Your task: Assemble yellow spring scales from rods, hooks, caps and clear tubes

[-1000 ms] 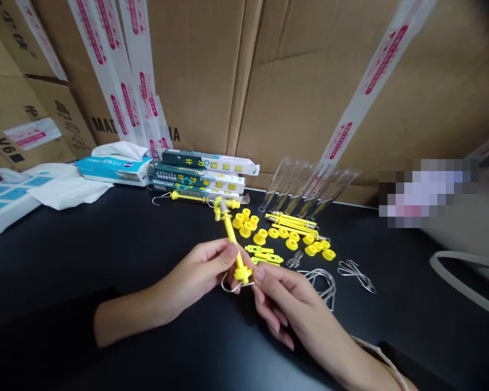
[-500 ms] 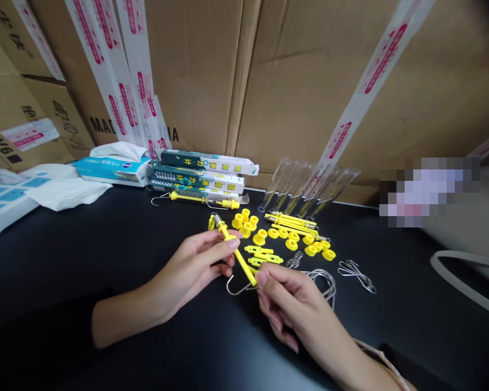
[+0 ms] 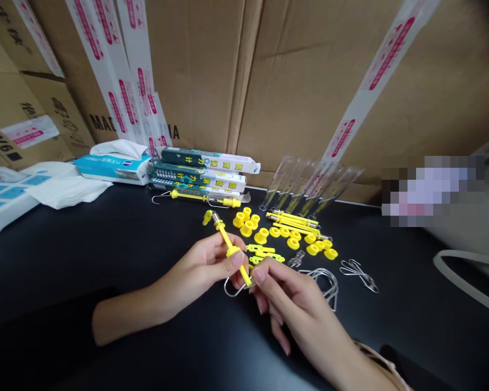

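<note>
My left hand pinches a yellow spring-scale rod between thumb and fingers, by a flanged yellow cap fitted around it. The rod tilts, its upper end carrying a small metal spring and a yellow tab. At the rod's lower end, my right hand is closed on a bent wire hook, whose curve shows below my left fingers. Right fingertips partly cover where hook and rod meet, so I cannot tell whether they are joined. Yellow flat pieces lie just behind my hands.
Yellow caps, yellow rods, small springs and wire hooks lie on the black table. Clear tubes stand behind. An assembled spring scale lies before printed boxes. Tissues and a power strip are left.
The flanged cap and my left thumb sit lower along the rod. The rod's lower end and my right fingertips have shifted slightly left, and the yellow tab at the top stands out more.
</note>
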A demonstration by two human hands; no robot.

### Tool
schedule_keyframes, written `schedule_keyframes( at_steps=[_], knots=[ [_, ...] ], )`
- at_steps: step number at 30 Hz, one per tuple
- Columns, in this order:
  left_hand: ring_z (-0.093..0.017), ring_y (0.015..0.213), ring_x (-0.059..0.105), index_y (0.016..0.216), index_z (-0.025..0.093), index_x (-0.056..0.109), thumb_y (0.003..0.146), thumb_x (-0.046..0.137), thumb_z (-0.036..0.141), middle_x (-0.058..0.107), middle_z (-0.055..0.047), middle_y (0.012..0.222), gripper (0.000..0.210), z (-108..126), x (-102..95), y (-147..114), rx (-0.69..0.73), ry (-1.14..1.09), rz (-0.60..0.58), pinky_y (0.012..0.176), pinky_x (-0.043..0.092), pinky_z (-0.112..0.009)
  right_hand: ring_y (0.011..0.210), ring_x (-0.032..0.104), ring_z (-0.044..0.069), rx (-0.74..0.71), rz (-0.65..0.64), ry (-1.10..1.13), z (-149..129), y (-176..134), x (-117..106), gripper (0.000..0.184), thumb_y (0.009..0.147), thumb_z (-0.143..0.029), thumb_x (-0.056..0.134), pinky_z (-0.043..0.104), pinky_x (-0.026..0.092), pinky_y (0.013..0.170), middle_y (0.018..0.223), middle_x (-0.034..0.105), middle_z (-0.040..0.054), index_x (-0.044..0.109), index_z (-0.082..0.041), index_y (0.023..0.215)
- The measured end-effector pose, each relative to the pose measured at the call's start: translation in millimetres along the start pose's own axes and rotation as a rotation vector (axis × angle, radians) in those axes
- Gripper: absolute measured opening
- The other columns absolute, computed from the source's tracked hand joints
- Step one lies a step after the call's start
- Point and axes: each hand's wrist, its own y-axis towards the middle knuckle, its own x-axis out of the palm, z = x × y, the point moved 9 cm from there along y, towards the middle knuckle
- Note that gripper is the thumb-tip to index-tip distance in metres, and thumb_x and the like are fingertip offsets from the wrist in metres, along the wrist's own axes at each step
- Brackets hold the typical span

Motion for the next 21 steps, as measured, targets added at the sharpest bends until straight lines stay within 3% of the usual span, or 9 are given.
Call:
schedule_keyframes(
  at_steps=[7, 14, 18, 21],
  knots=[
    [-0.011, 0.072, 0.058, 0.091, 0.011, 0.065, 0.072, 0.087, 0.041, 0.064, 0.0, 0.076, 0.042, 7, 0.5, -3, -0.015, -0.037, 0.023, 0.07, 0.045, -0.024, 0.035, 0.047, 0.002, -0.022, 0.011, -0.026, -1, -2, 1, 0.036, 0.1, -0.054, 0.045, 0.012, 0.027, 0.029, 0.07, 0.051, -0.0064, 0.054, -0.022, 0.089],
    [-0.013, 0.077, 0.059, 0.09, 0.012, 0.068, 0.08, 0.08, 0.046, 0.067, -0.002, 0.083, 0.037, 8, -1.4, -3, 0.072, 0.079, 0.009, 0.075, 0.046, -0.027, 0.032, 0.036, 0.002, -0.121, 0.037, -0.208, -15, -2, -5, 0.034, 0.101, -0.051, 0.044, 0.016, 0.029, 0.029, 0.067, 0.05, -0.0056, 0.052, -0.021, 0.088],
    [-0.011, 0.074, 0.057, 0.093, 0.015, 0.062, 0.082, 0.076, 0.05, 0.063, 0.001, 0.081, 0.039, 3, -1.2, -2, 0.102, 0.057, -0.021, 0.072, 0.044, -0.025, 0.034, 0.038, 0.002, -0.027, 0.01, -0.109, -5, 0, -4, 0.035, 0.101, -0.054, 0.044, 0.013, 0.031, 0.031, 0.064, 0.046, -0.0077, 0.052, -0.022, 0.088],
    [-0.009, 0.079, 0.056, 0.1, 0.018, 0.058, 0.076, 0.085, 0.036, 0.06, 0.003, 0.088, 0.041, 4, 8.4, -4, 0.115, -0.028, -0.143, 0.073, 0.044, -0.022, 0.036, 0.036, 0.002, 0.043, -0.036, 0.033, -1, 2, 2, 0.038, 0.098, -0.057, 0.049, 0.011, 0.031, 0.03, 0.062, 0.045, -0.0086, 0.052, -0.021, 0.086]
  ],
)
